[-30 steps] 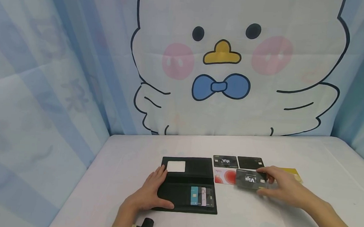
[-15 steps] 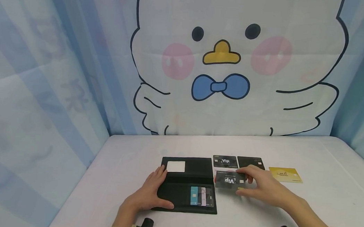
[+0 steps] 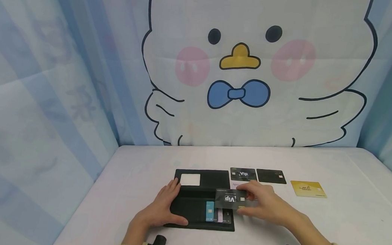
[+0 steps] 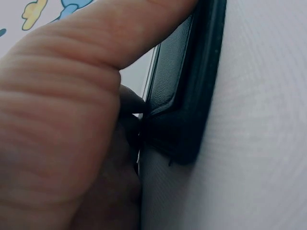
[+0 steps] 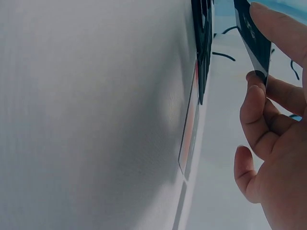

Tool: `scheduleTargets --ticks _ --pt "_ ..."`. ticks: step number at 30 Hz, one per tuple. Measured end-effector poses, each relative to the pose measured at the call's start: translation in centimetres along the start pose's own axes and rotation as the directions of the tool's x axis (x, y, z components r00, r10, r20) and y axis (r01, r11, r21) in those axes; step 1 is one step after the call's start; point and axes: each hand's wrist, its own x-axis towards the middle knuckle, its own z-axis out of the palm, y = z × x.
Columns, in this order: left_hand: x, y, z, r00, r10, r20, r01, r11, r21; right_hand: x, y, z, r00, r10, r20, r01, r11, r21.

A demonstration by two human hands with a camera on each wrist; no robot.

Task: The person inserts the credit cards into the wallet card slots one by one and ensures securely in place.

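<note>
An open black card wallet (image 3: pixel 187 204) lies flat on the table, a white patch (image 3: pixel 190 179) in its upper half. Cards stand in its lower right part, among them a blue card (image 3: pixel 209 212). My left hand (image 3: pixel 157 208) rests along the wallet's left side, fingers stretched, thumb lying over its lower corner. In the left wrist view the thumb reaches over the wallet (image 4: pixel 170 72). Between thumb and fingers my right hand (image 3: pixel 273 204) pinches a dark grey VIP card (image 3: pixel 224 200) by its right end. That card overlaps the slotted cards in the head view; the right wrist view shows it above the table.
Behind the right hand lie a black VIP card (image 3: pixel 243 174) and a plain black card (image 3: pixel 271 176). A pinkish card (image 3: pixel 235 184) is mostly hidden by the hand. A gold card (image 3: pixel 308 189) lies farther right on the white table (image 3: pixel 355 218). Printed curtains surround the table.
My right hand has carried the grey VIP card leftward from over the loose cards to over the wallet's right side, uncovering the gold card. The left hand has stayed put.
</note>
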Motion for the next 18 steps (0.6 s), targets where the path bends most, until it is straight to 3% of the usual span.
scheduleTargets --ticks 7,18 --pt "0.0 -0.1 -0.1 1.000 0.013 0.007 -0.013 1.000 0.004 0.5 -0.8 1.2 0.997 -0.080 -0.019 0.079 0.995 -0.053" --pt "0.1 -0.1 -0.1 1.000 0.019 0.006 -0.019 1.000 0.003 1.4 -2.1 2.3 0.996 -0.092 0.013 0.092 0.993 -0.071"
